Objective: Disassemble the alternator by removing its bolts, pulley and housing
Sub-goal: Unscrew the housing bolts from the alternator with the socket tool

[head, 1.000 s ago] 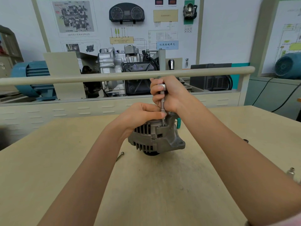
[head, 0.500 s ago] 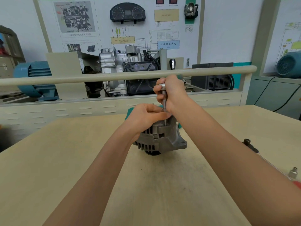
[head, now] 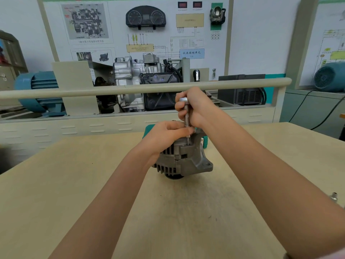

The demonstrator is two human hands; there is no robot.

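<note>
A grey cast alternator [head: 183,158] stands on the beige table [head: 74,184], pulley end down. My left hand [head: 166,135] lies over its top, fingers curled round the housing, fingertips against the tool shaft. My right hand [head: 196,107] grips the metal handle of a socket driver [head: 186,116] held upright. Its thin tip sits on a bolt at the top of the housing, near the mounting ear. The bolt head itself is hidden by the tool.
A teal object [head: 205,142] shows behind the alternator. A small metal fitting [head: 334,196] lies at the table's right edge. A beige rail [head: 130,88] runs across behind the table, with an engine display [head: 145,83] and blue motors [head: 37,90] beyond.
Both hands and the driver have stayed on the alternator; my right hand has turned slightly on the handle. The view has shifted a little, hiding a loose part left of the alternator.
</note>
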